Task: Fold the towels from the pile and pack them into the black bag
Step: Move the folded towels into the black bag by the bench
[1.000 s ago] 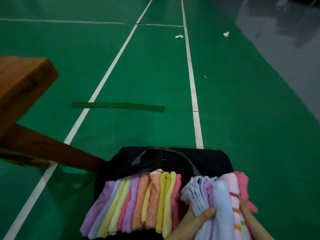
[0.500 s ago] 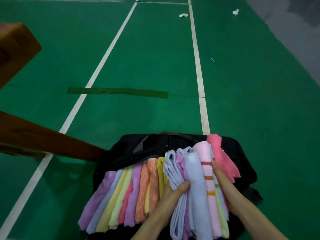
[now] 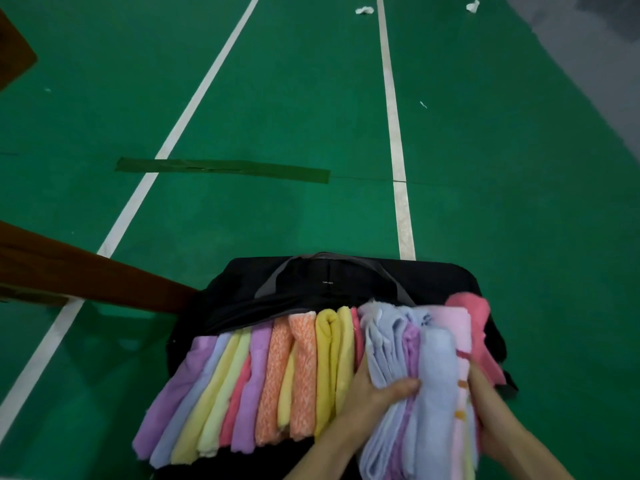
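A soft black fabric bag lies open on the green court floor, with a row of folded pastel towels standing in it. Both hands clamp a second bundle of blue, lilac and pink folded towels at the bag's right end — left hand with thumb curled over it, right hand pressed against its far side.

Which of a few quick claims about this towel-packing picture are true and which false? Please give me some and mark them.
1. Both hands hold one bundle of folded towels. True: the left hand and the right hand clasp its two sides.
2. The soft black fabric bag sits on a wooden table. False: it sits on the green court floor.
3. A row of folded pastel towels already stands in the bag. True.
4. The floor lines are yellow. False: the painted floor lines are white.
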Demonstrator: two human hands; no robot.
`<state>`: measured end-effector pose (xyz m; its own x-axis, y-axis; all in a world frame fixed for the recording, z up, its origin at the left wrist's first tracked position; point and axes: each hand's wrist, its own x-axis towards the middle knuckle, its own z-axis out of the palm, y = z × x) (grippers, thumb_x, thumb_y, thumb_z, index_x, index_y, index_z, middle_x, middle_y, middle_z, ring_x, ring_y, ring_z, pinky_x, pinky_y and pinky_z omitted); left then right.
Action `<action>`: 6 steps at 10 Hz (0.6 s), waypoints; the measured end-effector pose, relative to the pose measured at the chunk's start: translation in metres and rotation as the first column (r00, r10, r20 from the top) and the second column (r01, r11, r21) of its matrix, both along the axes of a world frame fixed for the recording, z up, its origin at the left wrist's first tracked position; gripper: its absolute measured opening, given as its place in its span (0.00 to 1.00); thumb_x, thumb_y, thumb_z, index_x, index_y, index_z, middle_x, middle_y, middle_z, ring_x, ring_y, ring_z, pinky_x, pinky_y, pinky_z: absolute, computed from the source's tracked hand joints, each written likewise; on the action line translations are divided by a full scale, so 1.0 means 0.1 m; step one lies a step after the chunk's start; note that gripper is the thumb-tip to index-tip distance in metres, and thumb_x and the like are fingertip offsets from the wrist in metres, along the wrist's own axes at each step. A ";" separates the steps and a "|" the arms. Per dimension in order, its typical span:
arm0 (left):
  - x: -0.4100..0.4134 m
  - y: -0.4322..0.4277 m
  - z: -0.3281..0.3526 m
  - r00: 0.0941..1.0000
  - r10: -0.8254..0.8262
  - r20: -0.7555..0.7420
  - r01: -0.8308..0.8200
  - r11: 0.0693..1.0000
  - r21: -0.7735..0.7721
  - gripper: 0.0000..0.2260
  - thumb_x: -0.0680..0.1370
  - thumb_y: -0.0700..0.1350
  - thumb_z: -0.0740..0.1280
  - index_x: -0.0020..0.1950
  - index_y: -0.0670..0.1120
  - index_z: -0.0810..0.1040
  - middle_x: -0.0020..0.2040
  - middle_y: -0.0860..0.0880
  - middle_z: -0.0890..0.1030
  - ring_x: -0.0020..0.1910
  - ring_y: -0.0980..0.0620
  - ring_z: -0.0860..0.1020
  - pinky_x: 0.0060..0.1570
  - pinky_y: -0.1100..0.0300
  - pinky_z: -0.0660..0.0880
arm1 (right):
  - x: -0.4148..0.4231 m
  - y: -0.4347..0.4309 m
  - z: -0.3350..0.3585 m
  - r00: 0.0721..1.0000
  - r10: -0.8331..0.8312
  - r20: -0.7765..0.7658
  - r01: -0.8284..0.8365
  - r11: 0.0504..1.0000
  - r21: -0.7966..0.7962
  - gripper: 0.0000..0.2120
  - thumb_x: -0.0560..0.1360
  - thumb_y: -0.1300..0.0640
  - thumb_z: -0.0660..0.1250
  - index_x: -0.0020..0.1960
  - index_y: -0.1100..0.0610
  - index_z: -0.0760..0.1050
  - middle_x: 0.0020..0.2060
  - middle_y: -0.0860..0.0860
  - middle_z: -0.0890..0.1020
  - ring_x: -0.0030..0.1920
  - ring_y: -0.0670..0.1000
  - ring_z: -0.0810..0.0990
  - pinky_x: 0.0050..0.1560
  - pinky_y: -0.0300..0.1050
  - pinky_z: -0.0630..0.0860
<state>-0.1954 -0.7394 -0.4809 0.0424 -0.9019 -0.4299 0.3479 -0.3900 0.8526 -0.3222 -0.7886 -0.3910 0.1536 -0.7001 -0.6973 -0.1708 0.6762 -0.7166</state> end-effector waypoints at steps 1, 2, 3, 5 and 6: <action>0.10 -0.16 -0.02 0.991 0.122 -0.051 -0.122 0.992 -0.006 0.20 0.67 0.43 0.72 0.59 0.49 0.75 0.50 0.55 0.84 0.51 0.57 0.81 0.48 0.65 0.76 | -0.05 -0.31 -0.64 0.998 0.046 -0.045 -0.046 0.999 -0.002 0.49 0.35 0.22 0.68 0.49 0.48 0.73 0.45 0.49 0.80 0.42 0.48 0.77 0.45 0.45 0.74; 0.19 -0.18 -0.12 0.989 0.146 -0.014 -0.146 0.989 0.010 0.16 0.72 0.39 0.71 0.58 0.51 0.75 0.52 0.55 0.82 0.50 0.59 0.81 0.46 0.68 0.75 | 0.10 -0.29 -0.69 0.992 -0.117 0.044 0.114 0.991 0.067 0.28 0.72 0.40 0.63 0.61 0.62 0.73 0.55 0.64 0.78 0.40 0.56 0.76 0.40 0.48 0.77; 0.22 -0.09 -0.15 0.993 0.106 0.056 -0.109 0.993 0.043 0.19 0.70 0.43 0.74 0.59 0.51 0.75 0.55 0.53 0.81 0.51 0.58 0.81 0.47 0.68 0.75 | 0.08 -0.21 -0.80 0.998 -0.062 -0.034 0.064 0.994 0.089 0.18 0.79 0.48 0.56 0.50 0.62 0.76 0.35 0.58 0.84 0.36 0.57 0.80 0.34 0.46 0.76; 0.18 0.00 0.03 0.946 0.182 0.268 -0.198 0.980 0.034 0.32 0.71 0.54 0.72 0.72 0.52 0.65 0.68 0.56 0.72 0.66 0.59 0.71 0.69 0.58 0.66 | 0.09 -0.29 -1.00 0.985 0.009 -0.172 0.008 0.995 0.098 0.25 0.79 0.45 0.56 0.69 0.61 0.68 0.65 0.59 0.74 0.64 0.59 0.72 0.67 0.58 0.66; 0.03 0.02 0.21 0.807 0.295 0.512 -0.320 0.947 -0.042 0.28 0.77 0.49 0.65 0.74 0.53 0.58 0.72 0.58 0.64 0.70 0.61 0.62 0.73 0.60 0.57 | 0.17 -0.28 -1.00 0.973 -0.095 -0.209 0.116 0.989 0.094 0.25 0.80 0.49 0.57 0.71 0.64 0.64 0.67 0.60 0.71 0.67 0.60 0.69 0.66 0.52 0.67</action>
